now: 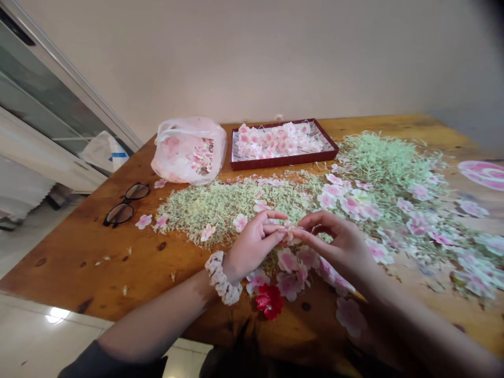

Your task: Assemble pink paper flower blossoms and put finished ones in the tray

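Note:
Fingertips of both my hands meet over the middle of the table, pinching a small pale pink artificial flower (289, 229) between them. My left hand (258, 239), with a scrunchie (222, 278) around its wrist, is closed on the flower's left side. Thumb and forefinger of my right hand (334, 239) grip it from the right. Below the hands lie pink-and-white fabric flowers (289, 284) and one red flower (270, 302). A spread of small pale green bits (212, 207) extends behind and left of my left hand; fine details of the held flower are too small to tell.
At the back stands a dark red tray (285, 161) of pink flowers. A pink-white plastic bag (189, 149) sits left of it, and glasses (125, 205) lie near the left edge. A heap of green strands (381, 155) and more scattered flowers (419, 223) cover the right side.

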Tool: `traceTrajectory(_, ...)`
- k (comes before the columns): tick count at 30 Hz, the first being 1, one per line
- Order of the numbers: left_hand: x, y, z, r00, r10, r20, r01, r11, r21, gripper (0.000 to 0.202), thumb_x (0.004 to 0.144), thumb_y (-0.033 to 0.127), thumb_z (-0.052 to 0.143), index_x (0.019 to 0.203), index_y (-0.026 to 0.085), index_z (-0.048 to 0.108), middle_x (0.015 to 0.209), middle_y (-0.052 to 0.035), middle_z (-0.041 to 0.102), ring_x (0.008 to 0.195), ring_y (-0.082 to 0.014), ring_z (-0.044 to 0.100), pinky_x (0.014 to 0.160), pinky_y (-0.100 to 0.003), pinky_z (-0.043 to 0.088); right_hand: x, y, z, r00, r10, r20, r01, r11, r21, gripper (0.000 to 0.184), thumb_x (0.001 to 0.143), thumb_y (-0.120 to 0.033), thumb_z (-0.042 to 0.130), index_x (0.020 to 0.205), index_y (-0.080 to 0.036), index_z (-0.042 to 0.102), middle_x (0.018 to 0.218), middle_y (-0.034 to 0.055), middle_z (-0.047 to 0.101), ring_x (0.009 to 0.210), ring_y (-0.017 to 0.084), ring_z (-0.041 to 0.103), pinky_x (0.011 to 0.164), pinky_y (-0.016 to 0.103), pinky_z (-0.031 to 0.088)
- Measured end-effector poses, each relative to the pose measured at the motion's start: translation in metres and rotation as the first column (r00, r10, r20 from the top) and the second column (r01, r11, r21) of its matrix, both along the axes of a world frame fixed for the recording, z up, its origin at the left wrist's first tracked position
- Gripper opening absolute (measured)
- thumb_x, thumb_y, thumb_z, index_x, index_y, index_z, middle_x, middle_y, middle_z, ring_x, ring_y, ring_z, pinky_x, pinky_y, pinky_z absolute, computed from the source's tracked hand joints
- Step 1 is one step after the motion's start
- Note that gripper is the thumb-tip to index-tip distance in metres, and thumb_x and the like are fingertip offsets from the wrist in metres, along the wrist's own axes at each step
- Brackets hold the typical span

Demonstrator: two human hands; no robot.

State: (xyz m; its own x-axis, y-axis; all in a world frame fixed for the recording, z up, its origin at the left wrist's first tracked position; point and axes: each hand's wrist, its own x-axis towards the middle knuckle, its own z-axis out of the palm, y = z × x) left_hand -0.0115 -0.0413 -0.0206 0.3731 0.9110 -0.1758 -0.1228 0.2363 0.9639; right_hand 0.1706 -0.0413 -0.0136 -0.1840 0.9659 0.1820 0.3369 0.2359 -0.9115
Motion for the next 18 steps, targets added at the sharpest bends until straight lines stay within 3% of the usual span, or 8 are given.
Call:
traceTrajectory(8, -0.001, 0.000, 0.005, 0.997, -0.063, -0.038, 0.064, 0.997, 0.033, 0.034, 0.087, 0.026, 0.056, 0.117, 0.016, 0.046, 0.086, -0.0054, 0.068, 0.081, -0.0139, 0.062, 0.077, -0.025, 0.045, -0.002, -0.002, -0.003, 0.989, -0.029, 0.144, 0.007, 0.989, 0.149, 0.016, 0.079, -0.036, 0.067, 0.078, -0.020, 0.064, 0.074, 0.0019, 0.067, 0.069, 0.015, 0.061, 0.065, 0.029, 0.047)
traceTrajectory(14, -0.007, 0.005, 0.009, 0.974, -0.176, -0.140, 0.175, 0.984, -0.016, 0.035, 0.086, 0.029, 0.056, 0.118, 0.017, 0.047, 0.084, -0.0047, 0.067, 0.082, -0.0172, 0.065, 0.078, -0.030, 0.046, 0.002, 0.003, -0.006, 0.974, 0.113, 0.197, -0.124, 0.991, 0.044, 0.017, 0.080, -0.036, 0.065, 0.078, -0.019, 0.064, 0.076, 0.0039, 0.067, 0.071, 0.017, 0.063, 0.064, 0.031, 0.049)
traceTrajectory(18, -0.009, 0.004, 0.008, 0.966, -0.219, -0.141, 0.222, 0.975, 0.010, 0.039, 0.084, 0.033, 0.061, 0.118, 0.020, 0.046, 0.098, -0.0085, 0.067, 0.089, -0.0190, 0.065, 0.081, -0.031, 0.047, 0.001, 0.003, -0.011, 0.983, 0.131, 0.128, -0.129, 0.991, -0.022, 0.021, 0.078, -0.038, 0.066, 0.088, -0.019, 0.063, 0.085, 0.0065, 0.067, 0.073, 0.018, 0.064, 0.062, 0.031, 0.053)
